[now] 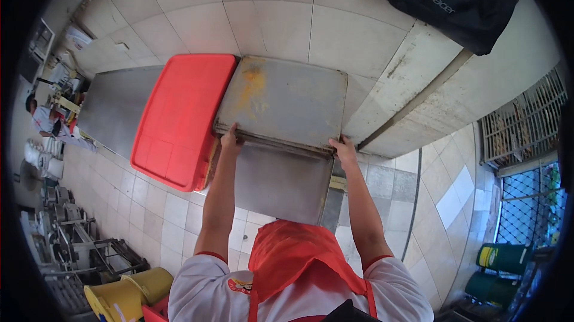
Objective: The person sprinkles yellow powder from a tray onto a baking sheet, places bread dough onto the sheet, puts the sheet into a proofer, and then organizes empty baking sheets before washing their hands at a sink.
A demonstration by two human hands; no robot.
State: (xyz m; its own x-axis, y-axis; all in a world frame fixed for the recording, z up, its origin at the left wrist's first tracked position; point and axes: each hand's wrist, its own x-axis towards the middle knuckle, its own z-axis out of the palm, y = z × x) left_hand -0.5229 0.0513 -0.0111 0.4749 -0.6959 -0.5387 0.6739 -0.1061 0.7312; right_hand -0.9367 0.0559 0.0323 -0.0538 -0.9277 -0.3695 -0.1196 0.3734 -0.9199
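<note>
Head view: trays (290, 104), undersides hidden

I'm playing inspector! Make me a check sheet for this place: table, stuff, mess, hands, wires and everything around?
Surface: grey metal tabletop, seen left of the red lid.
Job's things: stacked metal trays, the top one with a yellow-orange stain.
Clutter: red lid close beside the trays; yellow buckets at lower left.
Grippers: left hand and right hand grip the stack's near edge, near its corners.
Cables: nothing seen.
Surroundings: tiled wall, tiled floor, another person far left.
</note>
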